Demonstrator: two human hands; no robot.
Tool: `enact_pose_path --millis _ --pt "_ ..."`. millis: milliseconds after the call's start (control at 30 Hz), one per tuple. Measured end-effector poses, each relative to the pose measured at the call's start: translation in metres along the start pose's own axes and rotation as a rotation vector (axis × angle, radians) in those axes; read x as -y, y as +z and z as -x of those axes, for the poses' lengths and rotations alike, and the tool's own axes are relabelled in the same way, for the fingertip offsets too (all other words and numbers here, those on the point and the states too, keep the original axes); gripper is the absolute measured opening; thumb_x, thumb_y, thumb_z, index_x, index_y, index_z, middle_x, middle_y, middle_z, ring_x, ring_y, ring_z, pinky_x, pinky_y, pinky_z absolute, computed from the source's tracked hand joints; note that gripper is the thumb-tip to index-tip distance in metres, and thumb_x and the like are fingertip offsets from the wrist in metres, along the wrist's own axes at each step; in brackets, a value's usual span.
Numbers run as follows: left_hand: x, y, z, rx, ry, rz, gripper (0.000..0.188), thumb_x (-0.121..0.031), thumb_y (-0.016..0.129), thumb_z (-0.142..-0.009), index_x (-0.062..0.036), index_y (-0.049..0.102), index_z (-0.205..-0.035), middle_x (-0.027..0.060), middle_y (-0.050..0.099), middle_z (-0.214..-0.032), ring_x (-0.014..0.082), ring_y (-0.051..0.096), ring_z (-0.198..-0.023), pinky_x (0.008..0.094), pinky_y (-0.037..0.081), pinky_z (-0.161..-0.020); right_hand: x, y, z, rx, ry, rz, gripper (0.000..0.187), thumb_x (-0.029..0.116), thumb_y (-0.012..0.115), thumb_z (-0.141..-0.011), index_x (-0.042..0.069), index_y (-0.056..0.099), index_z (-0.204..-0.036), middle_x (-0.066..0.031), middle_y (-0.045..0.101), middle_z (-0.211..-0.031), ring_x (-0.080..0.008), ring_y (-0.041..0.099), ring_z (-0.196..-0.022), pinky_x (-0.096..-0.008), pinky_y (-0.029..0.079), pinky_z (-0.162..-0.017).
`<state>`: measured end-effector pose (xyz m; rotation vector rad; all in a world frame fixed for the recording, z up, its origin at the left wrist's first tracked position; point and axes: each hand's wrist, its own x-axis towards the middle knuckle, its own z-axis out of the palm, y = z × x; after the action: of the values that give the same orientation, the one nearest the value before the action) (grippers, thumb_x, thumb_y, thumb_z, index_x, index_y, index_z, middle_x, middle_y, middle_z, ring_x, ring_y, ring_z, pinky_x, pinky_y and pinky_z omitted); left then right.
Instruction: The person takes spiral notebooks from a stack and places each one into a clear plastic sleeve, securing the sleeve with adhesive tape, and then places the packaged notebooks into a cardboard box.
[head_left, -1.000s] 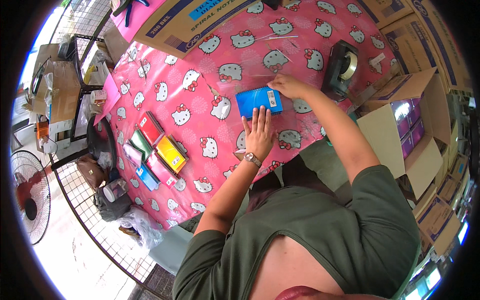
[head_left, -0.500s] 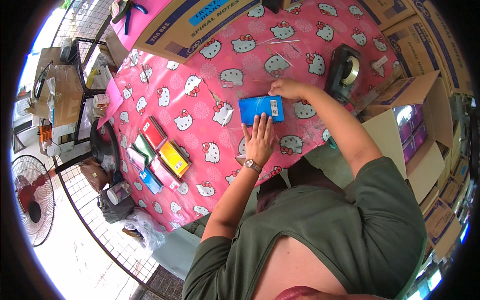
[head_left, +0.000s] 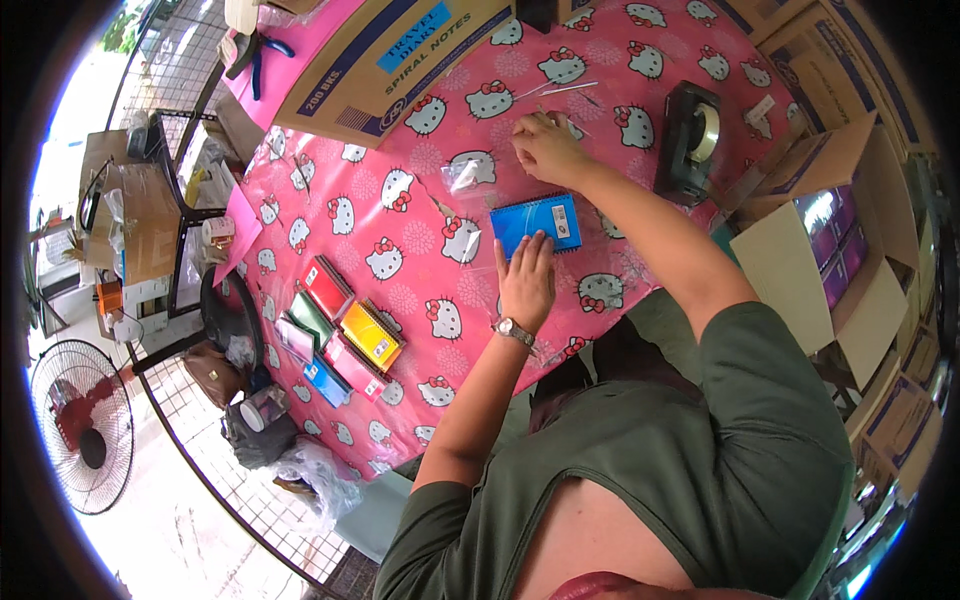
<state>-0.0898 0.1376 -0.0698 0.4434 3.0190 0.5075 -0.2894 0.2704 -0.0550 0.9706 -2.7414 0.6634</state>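
A blue spiral notebook (head_left: 523, 216) lies on a pink table cover (head_left: 400, 330) with printed cat figures. My left hand (head_left: 528, 284) rests on the notebook's near edge, its fingers stretched flat. Just beyond the notebook, my right hand (head_left: 550, 150) is held over the table with its fingers curled together; whatever is in them is hidden. Left of that hand shows a shiny bit of clear plastic film (head_left: 461, 178).
Several small notebooks, among them a yellow one (head_left: 371, 334) and a red one (head_left: 326, 287), lie at the left. A black tape dispenser (head_left: 684, 145) stands at the right, near an open carton (head_left: 770, 255). A large cardboard box (head_left: 400, 75) stands at the far side.
My right hand has left the notebook's far right corner and moved farther away and leftward. My left hand stays on the notebook. Shiny clear film now shows left of my right hand.
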Motion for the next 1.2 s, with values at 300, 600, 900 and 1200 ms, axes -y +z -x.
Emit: enact_pose_path --millis 300,600,900,1200 --pt "0.022 -0.062 -0.082 -0.146 0.134 -0.207 0.039 -0.03 0.069 -0.075 -0.0142 0.063 -0.111 0.0077 0.047 -0.135 0.034 0.04 -0.127 0.0677 0.018 -0.104 0.09 -0.007 0.103 -0.228 0.148 0.232 0.011 0.021 0.056 -0.078 0.015 0.062 -0.084 0.0002 0.054 -0.105 -0.0183 0.05 -0.104 -0.0439 0.035 -0.092" --pt "0.176 -0.093 -0.157 0.225 -0.197 0.837 0.026 -0.012 0.066 -0.08 -0.005 0.065 -0.105 0.0111 0.066 -0.094 0.0252 0.065 -0.087 0.0356 0.052 -0.075 0.101 0.007 0.113 -0.247 0.08 0.392 0.013 0.021 0.053 -0.081 0.016 0.06 -0.091 -0.0011 0.056 -0.108 -0.0182 0.05 -0.109 -0.0425 0.032 -0.097" --pt "0.089 -0.094 -0.056 -0.048 0.334 -0.334 0.022 -0.02 0.068 -0.075 -0.0136 0.064 -0.096 0.005 0.06 -0.093 0.0253 0.056 -0.093 0.0411 0.04 -0.082 0.094 0.007 0.108 -0.125 0.098 0.303 0.011 0.02 0.053 -0.082 0.015 0.057 -0.09 -0.0034 0.06 -0.097 -0.0186 0.057 -0.099 -0.0438 0.033 -0.097" --pt "0.03 -0.042 -0.062 -0.046 0.158 -0.183 0.035 -0.021 0.068 -0.07 -0.0082 0.06 -0.102 0.0084 0.057 -0.099 0.0248 0.053 -0.097 0.0403 0.039 -0.082 0.094 0.005 0.103 -0.137 0.126 0.209 0.01 0.021 0.054 -0.081 0.016 0.058 -0.09 -0.0019 0.059 -0.096 -0.0195 0.057 -0.096 -0.0431 0.035 -0.091"
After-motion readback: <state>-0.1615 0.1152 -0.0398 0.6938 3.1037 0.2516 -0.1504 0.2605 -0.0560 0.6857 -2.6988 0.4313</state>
